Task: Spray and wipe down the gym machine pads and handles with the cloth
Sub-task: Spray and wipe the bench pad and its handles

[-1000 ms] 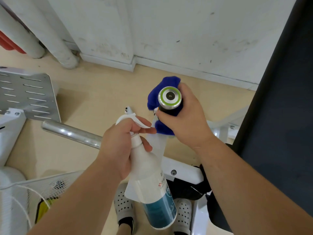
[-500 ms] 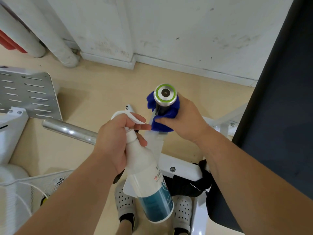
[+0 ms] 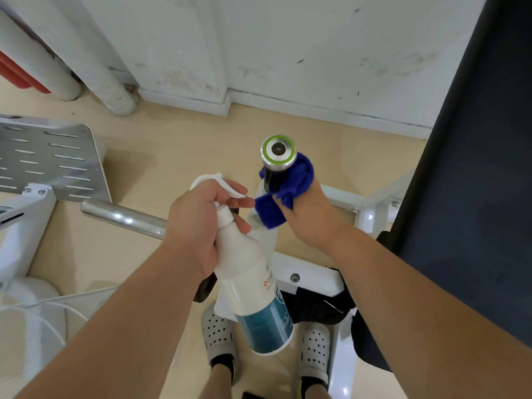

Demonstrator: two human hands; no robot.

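Note:
A black machine handle (image 3: 273,175) with a silver, green-ringed end cap (image 3: 278,150) stands upright at the centre. My right hand (image 3: 309,217) grips a blue cloth (image 3: 290,185) wrapped round the right and lower side of the handle, below the cap. To the left of the handle, my left hand (image 3: 198,223) holds a white spray bottle (image 3: 253,283) by its neck, fingers on the trigger, nozzle pointing away from me. The bottle's base, with a teal label, tilts toward me.
A chrome bar (image 3: 123,217) runs left of my left hand. A perforated metal footplate (image 3: 49,159) lies at the left, a white wire basket (image 3: 43,318) at the lower left. A dark pad (image 3: 475,182) fills the right edge. The white machine frame (image 3: 311,272) and my feet are below.
My right hand slid the blue cloth down the handle and round to its right side, so the end cap and upper grip now show. The bottle stayed nearly still.

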